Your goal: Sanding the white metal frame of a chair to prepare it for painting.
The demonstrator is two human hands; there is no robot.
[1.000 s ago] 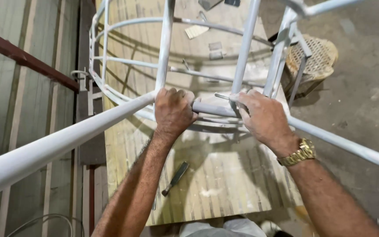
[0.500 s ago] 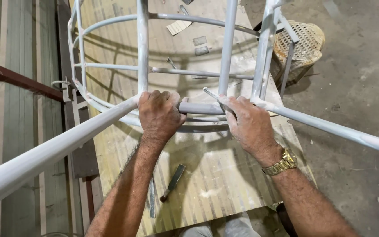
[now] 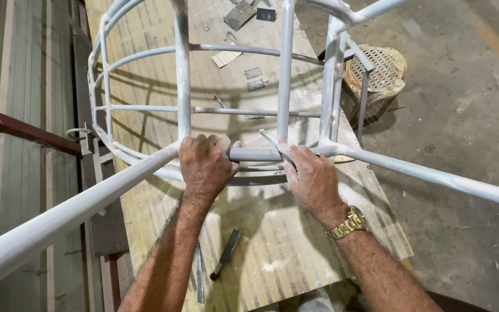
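A large pale grey metal tube frame [image 3: 183, 75] with curved hoops and straight bars stands on a worn wooden workbench [image 3: 295, 254]. My left hand [image 3: 205, 164] is closed around the frame's near horizontal bar, where a long tube runs off to the lower left. My right hand [image 3: 312, 180], with a gold watch on the wrist, rests on the same bar just to the right and pinches a thin pale strip against the tube. A bare stretch of bar [image 3: 255, 154] shows between the two hands.
A dark-handled tool [image 3: 226, 254] and a flat metal file [image 3: 198, 280] lie on the bench below my arms. Small metal scraps [image 3: 239, 14] lie at the far end. A woven stool [image 3: 376, 72] stands on the concrete floor at right. A corrugated wall [image 3: 12, 173] runs along the left.
The view has shifted, so the frame and both hands sit lower and further left in the picture. Both hands stay on the same bar; my right hand has slid slightly along it.
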